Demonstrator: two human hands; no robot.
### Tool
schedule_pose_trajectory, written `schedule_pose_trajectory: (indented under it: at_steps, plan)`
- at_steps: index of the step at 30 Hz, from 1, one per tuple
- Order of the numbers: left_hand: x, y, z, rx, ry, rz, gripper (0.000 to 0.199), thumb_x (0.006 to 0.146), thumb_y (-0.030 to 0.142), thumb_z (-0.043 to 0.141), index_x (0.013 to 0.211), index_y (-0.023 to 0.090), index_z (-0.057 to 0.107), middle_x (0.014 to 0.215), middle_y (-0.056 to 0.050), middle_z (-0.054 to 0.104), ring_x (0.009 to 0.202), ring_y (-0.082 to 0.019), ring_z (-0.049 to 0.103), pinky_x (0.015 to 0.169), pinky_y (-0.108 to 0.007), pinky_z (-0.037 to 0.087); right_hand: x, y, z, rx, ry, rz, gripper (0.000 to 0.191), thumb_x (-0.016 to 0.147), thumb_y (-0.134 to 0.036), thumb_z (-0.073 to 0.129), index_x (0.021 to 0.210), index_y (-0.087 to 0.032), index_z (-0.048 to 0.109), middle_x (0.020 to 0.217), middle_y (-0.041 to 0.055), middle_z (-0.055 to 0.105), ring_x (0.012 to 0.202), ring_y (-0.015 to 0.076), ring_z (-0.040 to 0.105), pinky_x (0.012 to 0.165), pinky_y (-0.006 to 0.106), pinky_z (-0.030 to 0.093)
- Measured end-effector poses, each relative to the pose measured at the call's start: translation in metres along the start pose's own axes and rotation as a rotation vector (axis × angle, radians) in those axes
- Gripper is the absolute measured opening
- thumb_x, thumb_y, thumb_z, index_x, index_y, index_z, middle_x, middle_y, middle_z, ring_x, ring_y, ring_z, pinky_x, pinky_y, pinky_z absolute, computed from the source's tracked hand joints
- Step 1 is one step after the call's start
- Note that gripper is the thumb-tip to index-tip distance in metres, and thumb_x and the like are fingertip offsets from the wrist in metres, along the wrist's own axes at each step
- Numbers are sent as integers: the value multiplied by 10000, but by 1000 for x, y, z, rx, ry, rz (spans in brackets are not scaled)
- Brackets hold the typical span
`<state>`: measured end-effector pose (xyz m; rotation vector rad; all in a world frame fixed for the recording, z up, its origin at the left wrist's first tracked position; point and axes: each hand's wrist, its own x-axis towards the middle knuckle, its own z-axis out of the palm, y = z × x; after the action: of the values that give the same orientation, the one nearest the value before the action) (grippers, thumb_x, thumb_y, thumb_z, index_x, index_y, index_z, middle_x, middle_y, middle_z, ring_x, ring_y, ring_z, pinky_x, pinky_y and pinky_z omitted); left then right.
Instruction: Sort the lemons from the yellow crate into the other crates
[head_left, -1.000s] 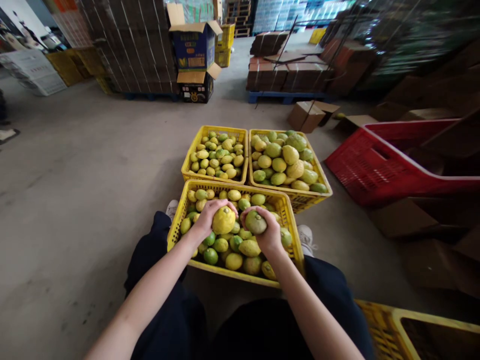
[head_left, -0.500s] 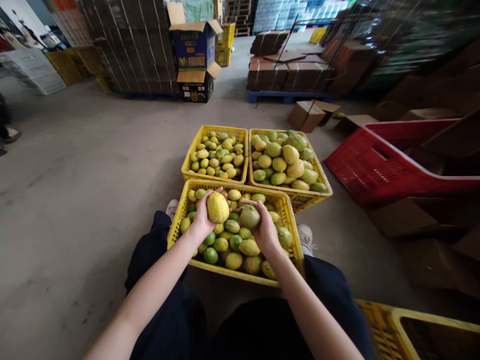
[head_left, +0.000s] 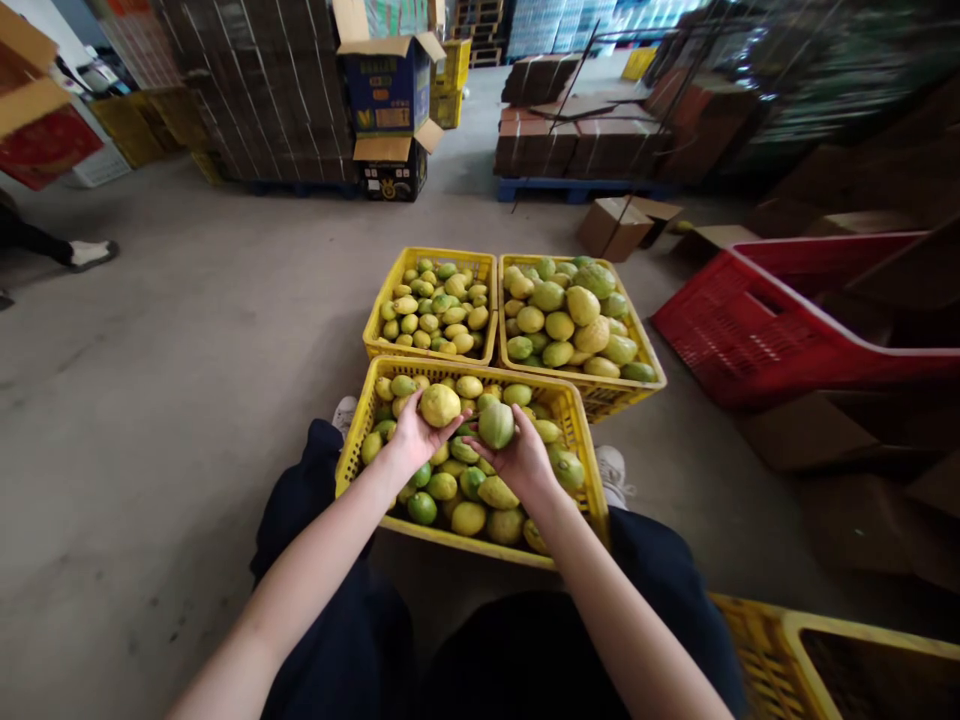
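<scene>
A yellow lemon (head_left: pixel 440 405) rests in my left hand (head_left: pixel 414 438), cupped from below with the fingers reaching right. My right hand (head_left: pixel 527 462) holds a rounder green lemon (head_left: pixel 496 425), its palm turned up beneath the fruit. Both hands are above the near yellow crate (head_left: pixel 360 440), which holds many yellow and green lemons (head_left: pixel 468 519) and stands between my legs. The two held lemons are apart from each other, side by side. My hands hide part of the fruit below.
Two more yellow crates of lemons stand beyond: smaller fruit in the left crate (head_left: pixel 373 330), larger in the right crate (head_left: pixel 656 370). A red crate (head_left: pixel 720 320) leans at right. Another yellow crate (head_left: pixel 795 630) is lower right. At far left, a person's foot (head_left: pixel 94 253) shows beside a carton (head_left: pixel 45 140).
Both lemons have been turned in my hands, and the palms have rolled further upward. At far left, a person has stepped further into view with a red and brown carton.
</scene>
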<state>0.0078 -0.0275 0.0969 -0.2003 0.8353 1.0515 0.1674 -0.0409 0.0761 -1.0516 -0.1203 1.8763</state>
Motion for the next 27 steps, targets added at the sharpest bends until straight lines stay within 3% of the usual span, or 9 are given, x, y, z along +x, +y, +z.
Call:
schedule_pose_trajectory:
  at_steps: [5,8,11,17,22,27]
  plan:
    - [-1,0,-2,106,11,-14,453,978,427,458,1301,131,570,885,-112,698,839,-263,730,540,-275,581,8,1,-9,31,15,98,374,992,-435,387,1101,-166,623,720,99,717,580,227,687,507,321,569]
    - [-2,-2,-2,197,46,54,389,940,446,554,1199,162,613,847,-76,698,769,-237,725,584,-303,594,10,0,-13,29,15,144,402,997,-460,353,1037,-180,639,719,89,707,557,197,642,485,290,526]
    - [-4,-4,0,235,67,103,271,900,405,641,1055,184,639,819,-51,697,711,-200,707,611,-302,599,11,1,-14,16,29,138,412,992,-478,346,928,-199,642,699,77,693,545,182,604,482,280,492]
    - [-8,-8,5,290,123,134,87,892,286,647,879,205,619,741,-5,671,652,-139,654,667,-279,607,16,6,-20,0,-27,93,359,957,-470,394,865,-217,631,721,74,685,565,187,573,503,296,477]
    - [-6,-7,4,313,115,101,163,909,341,589,919,189,646,747,-35,691,676,-173,679,678,-326,615,13,5,-17,7,23,93,339,941,-459,415,839,-212,625,706,80,677,557,188,559,501,297,465]
    - [-1,-6,-1,375,51,9,305,932,389,478,894,168,685,791,-107,737,727,-223,711,591,-294,563,7,2,-8,-21,64,96,379,942,-448,370,856,-199,641,680,83,676,566,198,546,506,303,452]
